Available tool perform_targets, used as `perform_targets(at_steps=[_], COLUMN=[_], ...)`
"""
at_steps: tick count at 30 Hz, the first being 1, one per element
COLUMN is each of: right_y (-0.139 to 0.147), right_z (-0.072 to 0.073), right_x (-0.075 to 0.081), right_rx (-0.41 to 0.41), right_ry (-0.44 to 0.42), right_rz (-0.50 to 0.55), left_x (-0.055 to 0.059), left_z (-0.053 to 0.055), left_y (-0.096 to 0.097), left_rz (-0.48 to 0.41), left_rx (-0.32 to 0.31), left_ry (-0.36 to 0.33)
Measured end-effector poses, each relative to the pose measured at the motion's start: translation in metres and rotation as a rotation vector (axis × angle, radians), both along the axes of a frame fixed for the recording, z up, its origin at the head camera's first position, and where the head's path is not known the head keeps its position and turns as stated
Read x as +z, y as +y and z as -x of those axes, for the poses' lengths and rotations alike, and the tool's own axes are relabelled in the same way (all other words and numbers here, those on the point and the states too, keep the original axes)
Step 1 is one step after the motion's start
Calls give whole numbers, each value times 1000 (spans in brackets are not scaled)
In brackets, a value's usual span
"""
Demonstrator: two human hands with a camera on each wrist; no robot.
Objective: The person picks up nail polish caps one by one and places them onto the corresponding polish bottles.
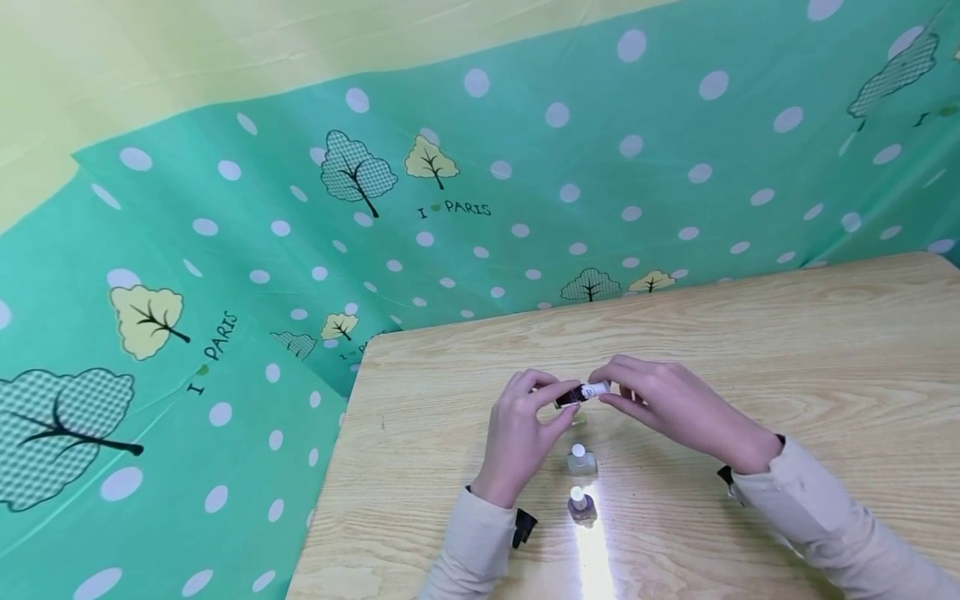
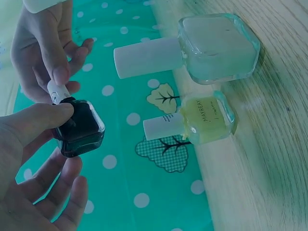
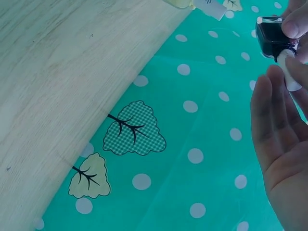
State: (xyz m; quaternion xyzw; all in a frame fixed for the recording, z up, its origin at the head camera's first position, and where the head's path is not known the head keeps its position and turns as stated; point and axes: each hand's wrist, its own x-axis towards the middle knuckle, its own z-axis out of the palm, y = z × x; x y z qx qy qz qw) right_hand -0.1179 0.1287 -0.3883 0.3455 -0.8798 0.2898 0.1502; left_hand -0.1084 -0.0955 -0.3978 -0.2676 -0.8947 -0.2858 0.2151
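Note:
A dark nail polish bottle [image 2: 83,126] with a white cap is held tilted above the table, between both hands. My left hand [image 1: 517,429] pinches its glass body between thumb and fingers. The white cap [image 1: 597,389] is pinched by the thumb and fingers of my right hand [image 1: 670,406]. Dark polish shows around the bottle neck beside the cap in the right wrist view. Just below stands a yellow nail polish bottle [image 2: 207,118], partly hidden by the hands in the head view.
Nearer to me, a pale nail polish bottle [image 1: 581,462] and a greyish-purple one [image 1: 582,510] stand in line with the yellow bottle on the wooden table [image 1: 420,467]. A green dotted cloth [image 1: 517,183] hangs behind the table and at its left side.

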Motion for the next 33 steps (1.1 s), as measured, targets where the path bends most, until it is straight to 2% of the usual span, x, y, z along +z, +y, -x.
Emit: perform_targets(at_steps=[8,20,25,33], right_y=[-2,-4,-4,-2], right_z=[-1,-1,-2,-2], right_x=[0,0,1,2], right_rx=[-24,-92,-77,-4], right_ry=[11,-15,-28,20], right_rz=[-21,-73,-38,-2], left_x=[1,3,2,2], left_z=[-1,-3,-3,-2], left_y=[0,2,1,-2], left_rz=[3,7,6,1], left_rx=[-4,-27,-18,-2], left_ry=[-3,36,23,5])
